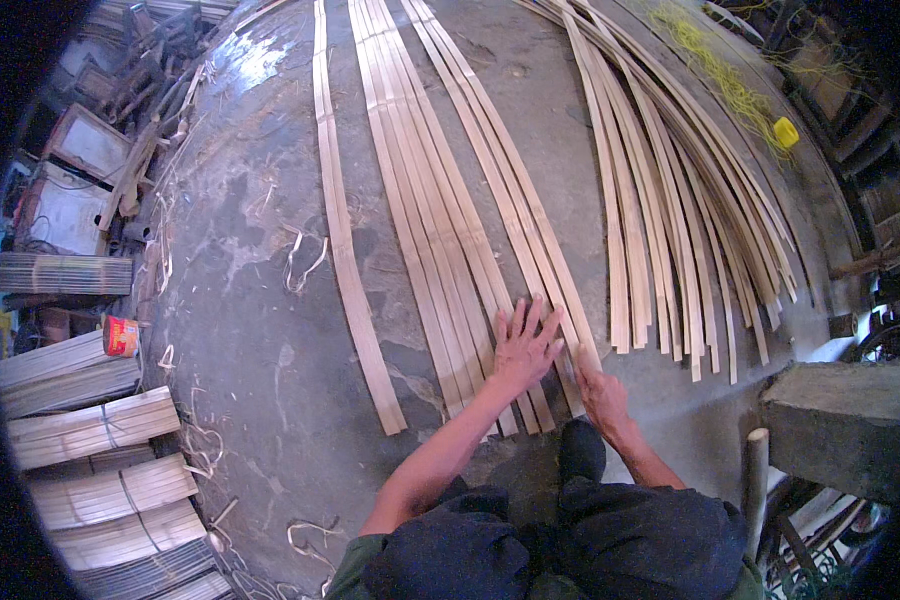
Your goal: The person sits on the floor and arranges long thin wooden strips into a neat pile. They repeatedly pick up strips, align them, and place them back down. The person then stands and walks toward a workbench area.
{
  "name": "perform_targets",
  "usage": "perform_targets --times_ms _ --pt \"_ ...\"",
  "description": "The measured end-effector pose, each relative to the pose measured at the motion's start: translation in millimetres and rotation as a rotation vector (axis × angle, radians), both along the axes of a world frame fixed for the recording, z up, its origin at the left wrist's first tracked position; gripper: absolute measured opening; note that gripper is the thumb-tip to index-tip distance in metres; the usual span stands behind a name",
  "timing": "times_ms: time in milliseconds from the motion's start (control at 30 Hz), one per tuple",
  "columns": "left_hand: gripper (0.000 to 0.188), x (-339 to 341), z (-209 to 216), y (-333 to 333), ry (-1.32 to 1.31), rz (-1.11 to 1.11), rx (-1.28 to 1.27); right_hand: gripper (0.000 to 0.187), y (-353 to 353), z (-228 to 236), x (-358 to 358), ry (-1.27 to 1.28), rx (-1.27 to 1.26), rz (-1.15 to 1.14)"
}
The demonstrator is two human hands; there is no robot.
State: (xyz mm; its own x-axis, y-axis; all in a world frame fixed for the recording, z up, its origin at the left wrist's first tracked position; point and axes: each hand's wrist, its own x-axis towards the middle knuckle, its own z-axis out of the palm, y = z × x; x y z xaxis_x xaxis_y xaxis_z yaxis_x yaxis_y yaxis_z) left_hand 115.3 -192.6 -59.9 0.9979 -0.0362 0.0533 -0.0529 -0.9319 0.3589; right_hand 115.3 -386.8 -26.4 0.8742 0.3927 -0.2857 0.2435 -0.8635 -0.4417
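Observation:
Long, pale bamboo strips (425, 205) lie side by side on the concrete floor, running away from me. My left hand (528, 348) rests on the near part of the strips, palm down with its fingers spread. Beside it, my right hand (604, 400) is closed around the near end of the rightmost bamboo strip (558, 268) of a narrow group. The fingers' undersides are hidden. A single bamboo strip (340, 230) lies apart to the left.
A fanned pile of bamboo strips (660, 200) covers the right side. Yellow twine (715, 65) and a yellow cup-like object (785, 132) lie beyond it. Tied slat bundles (120, 490) and a red tin (121, 337) line the left. A concrete block (840, 425) stands near right.

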Motion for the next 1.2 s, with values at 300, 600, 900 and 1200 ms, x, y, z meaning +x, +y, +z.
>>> perform_targets --times_ms 300,600,900,1200 --pt "0.061 3 -1 -5 -0.008 0.041 0.007 0.045 7 -4 3 -0.051 0.02 -0.056" --pt "0.064 0 -3 -4 -0.05 0.011 0.08 0.049 4 -7 7 -0.07 -0.015 -0.059" --pt "0.065 1 -7 -7 -0.092 0.02 0.091 0.044 4 16 13 -0.034 -0.019 -0.057" --pt "0.061 1 -9 -3 -0.036 0.004 0.021 0.038 8 39 24 0.016 -0.274 0.013"
